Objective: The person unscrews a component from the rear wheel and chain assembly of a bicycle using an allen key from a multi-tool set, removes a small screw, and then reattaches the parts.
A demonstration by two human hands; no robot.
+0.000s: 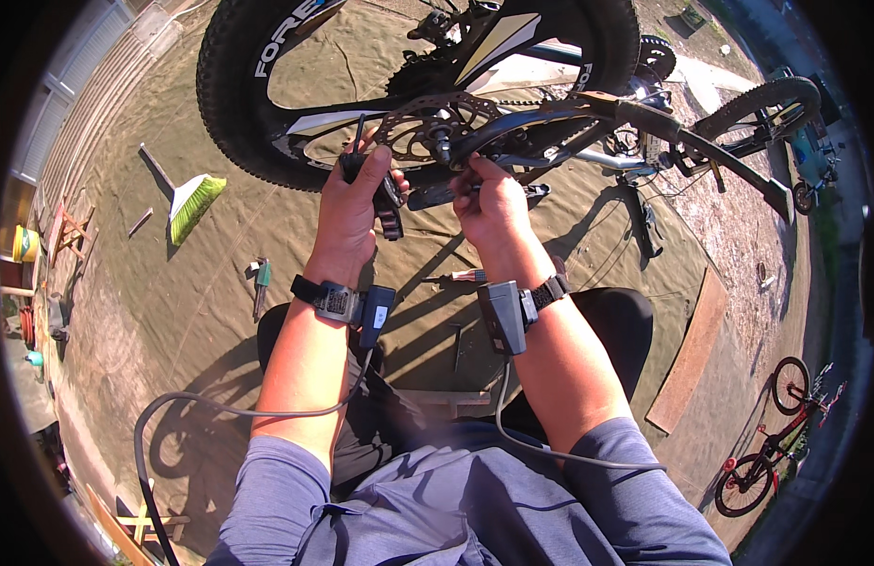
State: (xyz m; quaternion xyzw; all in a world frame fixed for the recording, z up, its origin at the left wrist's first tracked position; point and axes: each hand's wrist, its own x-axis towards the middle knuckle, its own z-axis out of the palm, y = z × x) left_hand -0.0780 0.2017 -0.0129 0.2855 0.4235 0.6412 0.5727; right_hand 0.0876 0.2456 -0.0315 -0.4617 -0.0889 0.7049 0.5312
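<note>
In front of me is a bicycle with a black mag wheel [228, 106] and a dark frame tube [543, 120]. A perforated brake disc rotor [407, 117] surrounds the hub axle [442, 145]. My left hand [345, 219], just left of the rotor, grips a black folding hex key set [387, 201]; one thin key points up past the thumb. My right hand [497, 205] is at the frame end beside the axle, thumb and fingers curled together. Whether anything sits between its fingertips is hidden. Each wrist carries a strapped, cabled device.
A green tarp [217, 304] covers the ground. On it lie a green-bristled broom [198, 205], a green-handled tool [263, 276], a striped-handled screwdriver [468, 276] and a thin metal rod [457, 347]. A wooden board [690, 354] is at right, with a red bicycle [769, 446] beyond.
</note>
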